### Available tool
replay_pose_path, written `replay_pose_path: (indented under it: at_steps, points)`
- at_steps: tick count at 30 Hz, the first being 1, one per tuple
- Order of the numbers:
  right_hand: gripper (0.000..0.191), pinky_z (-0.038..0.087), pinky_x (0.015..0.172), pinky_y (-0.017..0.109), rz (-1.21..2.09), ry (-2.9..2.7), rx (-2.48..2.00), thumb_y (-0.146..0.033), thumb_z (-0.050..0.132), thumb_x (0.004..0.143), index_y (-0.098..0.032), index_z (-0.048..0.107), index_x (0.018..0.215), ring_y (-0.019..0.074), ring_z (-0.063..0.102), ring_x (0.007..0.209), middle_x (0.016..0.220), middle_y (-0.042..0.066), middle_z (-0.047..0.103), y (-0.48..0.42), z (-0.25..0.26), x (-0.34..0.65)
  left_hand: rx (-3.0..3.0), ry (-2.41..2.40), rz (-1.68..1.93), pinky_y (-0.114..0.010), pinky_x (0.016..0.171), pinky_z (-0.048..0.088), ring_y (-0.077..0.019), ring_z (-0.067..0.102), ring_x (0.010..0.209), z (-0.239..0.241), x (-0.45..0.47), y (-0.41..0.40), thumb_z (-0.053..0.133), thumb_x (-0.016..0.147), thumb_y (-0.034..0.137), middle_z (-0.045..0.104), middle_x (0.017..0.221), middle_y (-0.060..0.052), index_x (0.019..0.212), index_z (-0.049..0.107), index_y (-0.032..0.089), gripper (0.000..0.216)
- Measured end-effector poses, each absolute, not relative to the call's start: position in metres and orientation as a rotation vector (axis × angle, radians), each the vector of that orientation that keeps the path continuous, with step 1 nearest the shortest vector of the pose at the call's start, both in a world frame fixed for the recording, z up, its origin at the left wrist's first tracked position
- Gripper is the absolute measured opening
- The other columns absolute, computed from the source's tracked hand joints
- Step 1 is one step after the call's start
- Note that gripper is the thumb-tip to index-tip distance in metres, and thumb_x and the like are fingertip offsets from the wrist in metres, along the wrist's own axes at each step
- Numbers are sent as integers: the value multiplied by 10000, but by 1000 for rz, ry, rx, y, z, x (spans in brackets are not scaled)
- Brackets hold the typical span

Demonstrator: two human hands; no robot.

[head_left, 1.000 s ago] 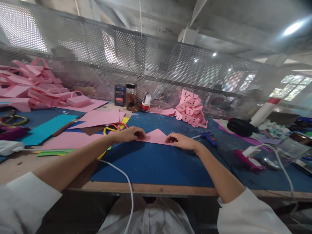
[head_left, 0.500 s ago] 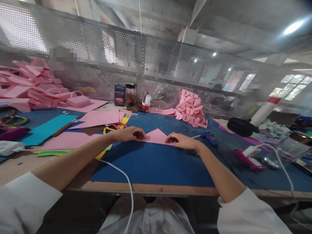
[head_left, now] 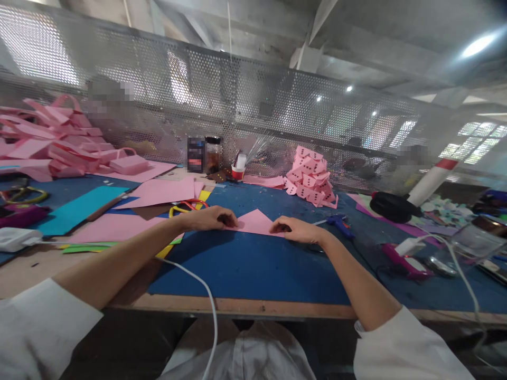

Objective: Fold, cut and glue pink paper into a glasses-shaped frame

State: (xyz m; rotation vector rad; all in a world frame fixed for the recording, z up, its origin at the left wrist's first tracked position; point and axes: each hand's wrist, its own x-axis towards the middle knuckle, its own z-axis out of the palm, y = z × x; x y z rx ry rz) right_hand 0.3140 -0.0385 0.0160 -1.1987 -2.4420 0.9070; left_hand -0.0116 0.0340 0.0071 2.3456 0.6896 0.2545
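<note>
A pink foam piece (head_left: 255,221) folded into a triangle lies flat on the blue mat (head_left: 245,264) in the middle of the bench. My left hand (head_left: 212,217) presses down on its left corner with the fingers curled. My right hand (head_left: 295,229) pinches its right corner against the mat. Both forearms reach out from white sleeves.
Yellow-handled scissors (head_left: 186,207) and pink sheets (head_left: 162,191) lie left of my left hand. A pile of pink cut pieces (head_left: 311,182) stands behind. A blue glue gun (head_left: 338,221), a pink tool (head_left: 402,260) and white cables (head_left: 206,295) are nearby. Perforated metal screen (head_left: 253,105) closes the back.
</note>
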Motion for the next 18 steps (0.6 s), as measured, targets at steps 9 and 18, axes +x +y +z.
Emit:
replay_pose_path:
  at_steps: [9,18]
  points:
    - [411,444,937,307,901,-2472,-1178,-19,518,766,-218,643,1104,162,590,1008,1133,45,609,-38,16,317,2347,643,243,-219,807,422,-161,589,937,6,-14,39,473,645,54,674,1049,-22,1075,645,185,481]
    - [414,434,941,311,900,-2508,-1156,-15,512,757,-221,667,1081,163,586,1000,1129,43,601,-38,19,318,2327,629,242,-227,823,423,-165,592,953,8,-16,37,473,669,62,667,1077,-31,1071,645,179,452]
